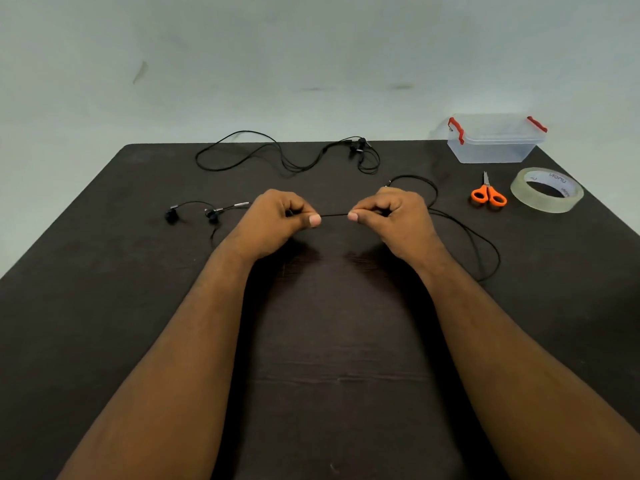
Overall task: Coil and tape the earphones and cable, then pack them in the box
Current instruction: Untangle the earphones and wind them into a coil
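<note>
My left hand point(277, 220) and my right hand point(391, 216) each pinch the black earphone cable point(334, 214), which runs taut between the thumbs above the dark table point(104, 306). Its two earbuds point(192, 213) lie to the left of my left hand. The rest of this cable loops on the table to the right of my right hand point(485, 251). A second black cable point(284, 154) lies loose at the table's far edge. A clear plastic box point(495, 140) with red clips stands closed at the far right.
A roll of clear tape point(547, 190) lies flat at the right, below the box. Orange-handled scissors point(488, 194) lie just left of the tape. A pale wall rises behind the table.
</note>
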`<state>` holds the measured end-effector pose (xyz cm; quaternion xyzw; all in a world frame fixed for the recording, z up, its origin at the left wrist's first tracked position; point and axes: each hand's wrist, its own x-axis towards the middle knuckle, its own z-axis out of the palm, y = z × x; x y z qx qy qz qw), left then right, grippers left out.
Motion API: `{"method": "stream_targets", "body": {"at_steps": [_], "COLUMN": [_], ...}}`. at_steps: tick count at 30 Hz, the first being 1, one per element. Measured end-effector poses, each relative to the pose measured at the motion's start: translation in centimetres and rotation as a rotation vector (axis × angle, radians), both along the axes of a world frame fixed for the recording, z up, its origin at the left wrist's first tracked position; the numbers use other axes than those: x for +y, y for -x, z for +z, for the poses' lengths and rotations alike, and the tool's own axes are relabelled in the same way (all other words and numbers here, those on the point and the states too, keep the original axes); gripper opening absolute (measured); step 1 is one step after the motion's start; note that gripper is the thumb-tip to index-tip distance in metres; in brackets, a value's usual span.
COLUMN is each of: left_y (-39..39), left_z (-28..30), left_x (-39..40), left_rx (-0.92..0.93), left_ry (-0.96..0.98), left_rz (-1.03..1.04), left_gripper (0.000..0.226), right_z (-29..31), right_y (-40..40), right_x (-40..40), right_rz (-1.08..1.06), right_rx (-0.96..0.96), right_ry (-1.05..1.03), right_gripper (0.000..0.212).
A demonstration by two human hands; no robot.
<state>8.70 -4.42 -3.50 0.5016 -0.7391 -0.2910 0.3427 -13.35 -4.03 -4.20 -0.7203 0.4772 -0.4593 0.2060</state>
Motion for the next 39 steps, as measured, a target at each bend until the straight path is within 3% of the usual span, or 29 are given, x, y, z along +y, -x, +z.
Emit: {"method": "stream_targets", "body": {"at_steps": [5,9,21,23,25,26,28,31,34,39], "left_y": [-0.7,-3.3,-3.0,-2.3,-1.1,-0.3,1.1,2.4,2.7,1.3], "left_z": [0.0,0.0,-0.4,-0.5,-0.6,-0.6,-0.4,-0.2,-0.2,0.0], "left_x": [-0.4,-0.8,-0.7,-0.7,-0.5,-0.5,-0.1,0.6,0.8,0.6], "left_rx": [-0.078,-0.012,0.122,0.157,0.120,0.099,0.120,0.325,0.344,0.322], "left_ry": [0.064,0.117,0.279,0.243,0.206,0.191,0.159,0.049,-0.068,-0.082], "left_rz": [0.045,0.179,0.315,0.319,0.247,0.198,0.099,-0.050,-0.080,0.010], "left_gripper": [0.006,0.006,0.007,0.006,0.007,0.008,0.008,0.011,0.012,0.007], "right_z": [-0.1,0.2,0.0,0.0,0.2,0.3,0.1,-0.5,-0.4,-0.2], "right_y": [1.3,4.8,4.0,3.4,2.0,1.0,-1.3,-2.9,-2.3,-0.9], "right_x": [-0.8,-1.4,-1.3,-1.3,-0.8,-0.4,0.5,1.2,1.3,0.6], "right_rz": [-0.157,-0.392,-0.435,-0.436,-0.475,-0.441,-0.169,0.163,0.139,0.078], "right_rx": [-0.056,-0.196,-0.110,-0.012,0.277,0.401,0.487,0.231,0.030,0.025], "right_ry": [0.030,0.017,0.012,0.024,0.120,0.211,0.361,0.243,0.138,0.104], "right_gripper": [0.005,0.005,0.009,0.023,0.045,0.054,0.057,0.050,0.039,0.024]}}
